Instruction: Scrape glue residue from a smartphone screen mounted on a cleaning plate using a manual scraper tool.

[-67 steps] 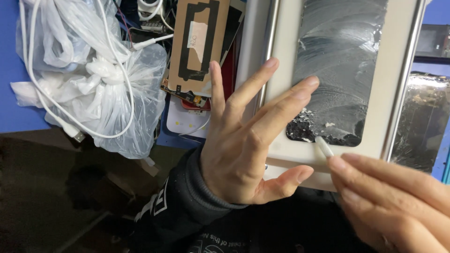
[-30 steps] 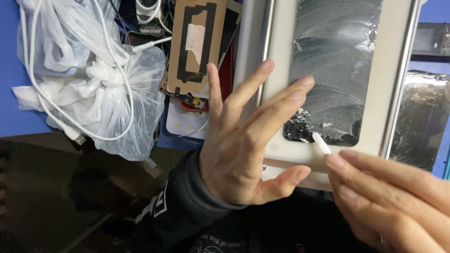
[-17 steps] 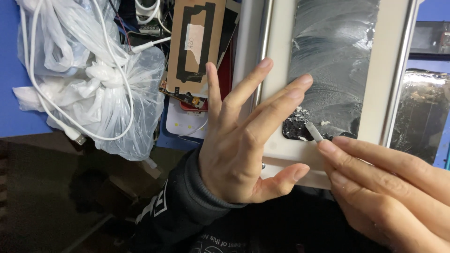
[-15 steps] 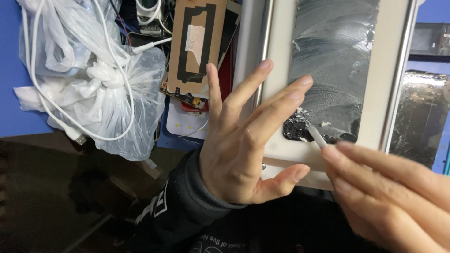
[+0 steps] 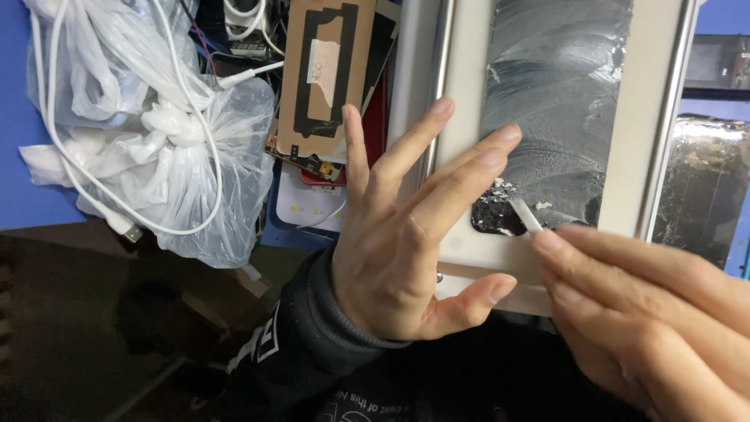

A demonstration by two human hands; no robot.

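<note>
Dark glass panel [image 5: 558, 101] scraped in pale frame

Lying in the pale rectangular frame [image 5: 625, 117], smeared with residue. Left hand [image 5: 406, 242] spread flat, fingers released, pressing the frame's left side. Right hand [image 5: 648, 312] fingers clenched on a thin white scraper [image 5: 525, 215], tip at the panel's lower corner. Scraping step apparently underway; further short, shallow strokes seemingly called for. White plastic bag [image 5: 148, 133] well left of the frame.

Grey panel in a pale frame, with a little white scraper working its bottom corner

The pale frame [image 5: 469, 156] fills the upper right of the frame, standing tall and slightly tilted, with a smeared, streaky grey panel [image 5: 558, 101] set in it. The panel's lower left corner is dark and flaky, with white crumbs around it. The thin white scraper [image 5: 525, 215] sits right there at centre right, angled, its tip touching the dark patch.
</note>
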